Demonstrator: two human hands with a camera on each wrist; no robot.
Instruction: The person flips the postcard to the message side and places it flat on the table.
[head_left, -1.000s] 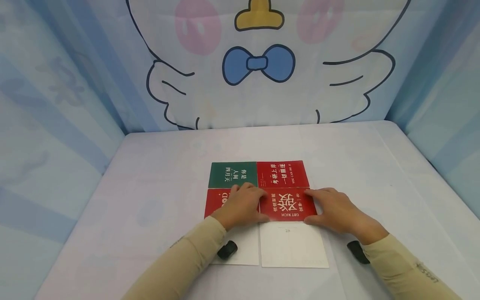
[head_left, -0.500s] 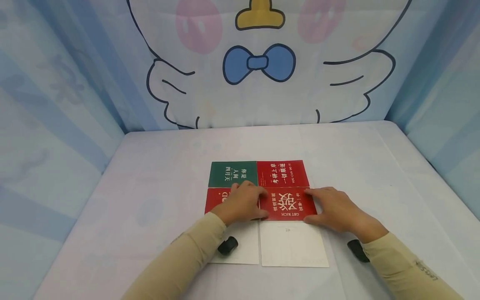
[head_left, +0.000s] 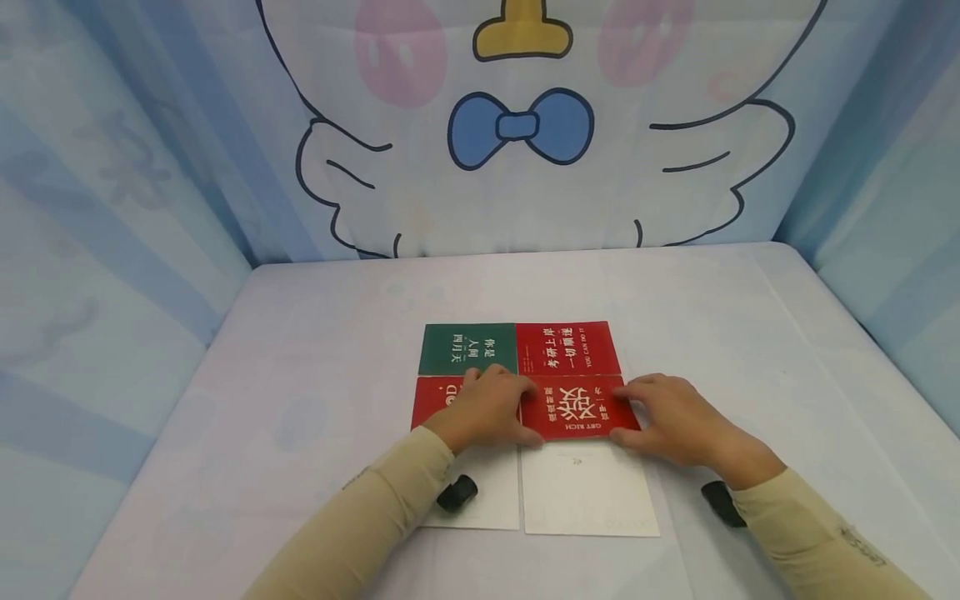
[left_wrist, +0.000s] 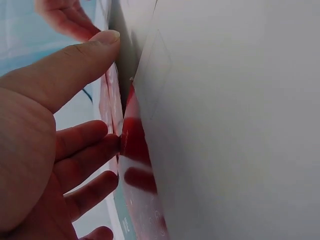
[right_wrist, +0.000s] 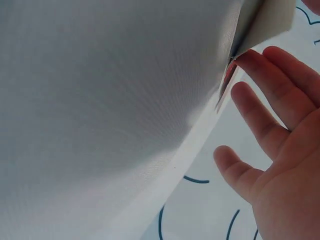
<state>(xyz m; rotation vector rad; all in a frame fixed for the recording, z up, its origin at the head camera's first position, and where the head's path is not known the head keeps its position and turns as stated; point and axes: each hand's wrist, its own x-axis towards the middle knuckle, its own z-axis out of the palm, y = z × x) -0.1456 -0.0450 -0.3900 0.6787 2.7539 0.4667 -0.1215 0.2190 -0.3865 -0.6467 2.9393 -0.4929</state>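
A red postcard (head_left: 576, 407) with large white characters and "GET RICH" lies between my hands in the head view, its near right corner slightly raised. My left hand (head_left: 487, 408) holds its left end, thumb at the near edge. At the right end, my right hand (head_left: 675, 421) grips it between thumb and index finger. Beyond it are a green postcard (head_left: 469, 350) and another red postcard (head_left: 567, 348). Part of a third red postcard (head_left: 431, 402) shows under my left hand. In the left wrist view, the thumb (left_wrist: 95, 52) and fingers are spread apart at the card edges.
Two white postcards, left (head_left: 495, 510) and right (head_left: 590, 492), lie face down on the near side. A small black block (head_left: 457, 493) sits below the left wrist, and another black block (head_left: 723, 503) below the right. The pale table (head_left: 322, 333) meets curtains behind.
The right end of the "GET RICH" postcard has risen and tilted slightly, the right hand moving a little with it. The left hand stays nearly in place.
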